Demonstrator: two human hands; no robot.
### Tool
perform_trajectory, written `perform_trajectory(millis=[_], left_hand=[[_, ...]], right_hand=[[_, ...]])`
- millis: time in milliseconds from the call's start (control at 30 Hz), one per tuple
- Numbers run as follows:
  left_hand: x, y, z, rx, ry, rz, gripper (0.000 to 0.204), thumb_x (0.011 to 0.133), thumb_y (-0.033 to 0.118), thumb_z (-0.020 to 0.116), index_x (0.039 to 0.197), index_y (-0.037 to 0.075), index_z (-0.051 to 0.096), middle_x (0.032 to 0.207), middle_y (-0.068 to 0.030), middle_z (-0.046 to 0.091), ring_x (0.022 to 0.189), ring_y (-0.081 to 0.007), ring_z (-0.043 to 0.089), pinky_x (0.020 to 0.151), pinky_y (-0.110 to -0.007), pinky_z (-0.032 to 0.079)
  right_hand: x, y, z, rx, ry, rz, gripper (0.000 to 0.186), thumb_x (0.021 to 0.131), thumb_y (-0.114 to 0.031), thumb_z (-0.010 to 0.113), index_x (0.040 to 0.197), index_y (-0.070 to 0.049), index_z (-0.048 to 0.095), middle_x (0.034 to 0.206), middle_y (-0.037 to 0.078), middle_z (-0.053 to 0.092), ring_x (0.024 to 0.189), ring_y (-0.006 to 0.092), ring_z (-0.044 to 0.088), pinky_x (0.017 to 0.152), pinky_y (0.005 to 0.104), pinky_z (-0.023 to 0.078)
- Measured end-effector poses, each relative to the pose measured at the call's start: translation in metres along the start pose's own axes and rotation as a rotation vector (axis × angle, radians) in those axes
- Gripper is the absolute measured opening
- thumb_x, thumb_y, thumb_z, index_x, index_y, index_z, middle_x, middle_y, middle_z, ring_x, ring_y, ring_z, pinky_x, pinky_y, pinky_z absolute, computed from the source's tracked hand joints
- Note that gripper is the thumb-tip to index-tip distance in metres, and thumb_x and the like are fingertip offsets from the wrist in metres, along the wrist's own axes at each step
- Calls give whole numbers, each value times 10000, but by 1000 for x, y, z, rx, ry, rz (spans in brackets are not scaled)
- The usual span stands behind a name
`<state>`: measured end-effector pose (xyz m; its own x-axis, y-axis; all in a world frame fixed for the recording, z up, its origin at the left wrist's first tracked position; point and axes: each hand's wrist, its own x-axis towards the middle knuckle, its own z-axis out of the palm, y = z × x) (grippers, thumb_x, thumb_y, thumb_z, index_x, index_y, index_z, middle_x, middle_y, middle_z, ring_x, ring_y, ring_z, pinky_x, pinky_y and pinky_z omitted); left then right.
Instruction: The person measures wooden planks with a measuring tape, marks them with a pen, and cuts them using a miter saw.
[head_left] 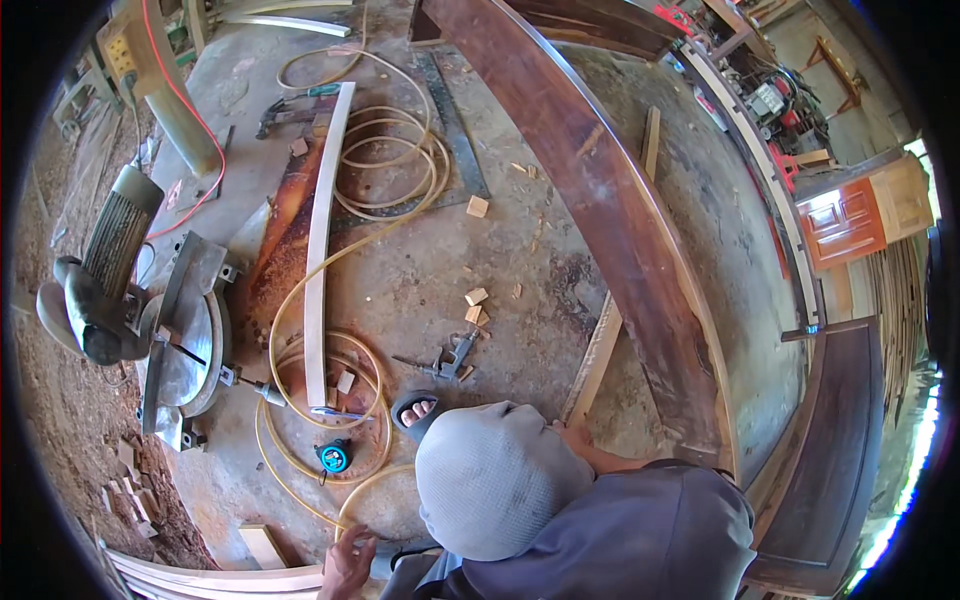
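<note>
At the bottom edge of the head view, where my forearms would come in, neither my left hand nor my right hand shows, so I cannot tell whether they are spread, closed or pinching anything. What fills that spot, at six o'clock, is another person crouching in a grey cap and grey-blue shirt.

That person's one hand rests at the near end of a pale batten, fingers down on it. I cannot make out the grip. The batten lies on the concrete floor just right of centre, with its long axis running from six towards one o'clock. It lies close beside the dark curved plank, which sweeps from twelve down to five o'clock. From where I stand, the batten is ahead and slightly right, so my right side would be nearer to it.

The crouching person's other hand is at seven o'clock with its fingers loosely curled, beside a pale curved rail. Near it are loops of yellow hose.

A blue tape measure lies inside the loops. A nail gun and small wood blocks lie around centre, just left of the batten. At nine o'clock stands a mitre saw, and a pale curved strip runs towards eleven. The crouching body stands between me and the batten.
</note>
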<state>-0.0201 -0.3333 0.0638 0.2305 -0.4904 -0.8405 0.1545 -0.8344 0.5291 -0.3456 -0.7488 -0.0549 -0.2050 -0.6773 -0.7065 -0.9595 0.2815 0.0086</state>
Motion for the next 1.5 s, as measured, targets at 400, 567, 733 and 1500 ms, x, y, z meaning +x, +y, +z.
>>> perform_trajectory(millis=[400,567,733,1500], left_hand=[[22,19,9,117,91,240,412,927,181,678,1270,-22,574,1093,-185,724,907,-269,728,755,-363,593],[25,34,20,81,109,259,393,934,158,658,1274,-21,574,1109,-191,720,924,-278,729,773,-371,593],[27,33,30,24,86,294,359,936,140,648,1243,-36,586,1105,-196,717,906,-287,743,782,-377,603],[105,107,-17,-589,259,432,616,826,179,845,1302,-1,499,1146,-95,660,1064,-163,640,931,-339,544]], right_hand=[[130,-147,-138,206,634,-170,733,849,-540,700,1254,62,596,1274,290,625,1203,418,609,1029,463,484],[164,-187,-127,84,464,-82,825,812,-501,743,1340,75,481,1333,282,593,1206,409,612,1039,454,488],[156,-200,-97,477,231,-175,622,877,-385,758,1290,38,564,1268,181,646,1156,291,637,939,434,524],[-108,-265,59,784,-1766,-563,637,880,-122,696,1466,-77,451,1425,129,548,1348,290,490,1177,509,340]])
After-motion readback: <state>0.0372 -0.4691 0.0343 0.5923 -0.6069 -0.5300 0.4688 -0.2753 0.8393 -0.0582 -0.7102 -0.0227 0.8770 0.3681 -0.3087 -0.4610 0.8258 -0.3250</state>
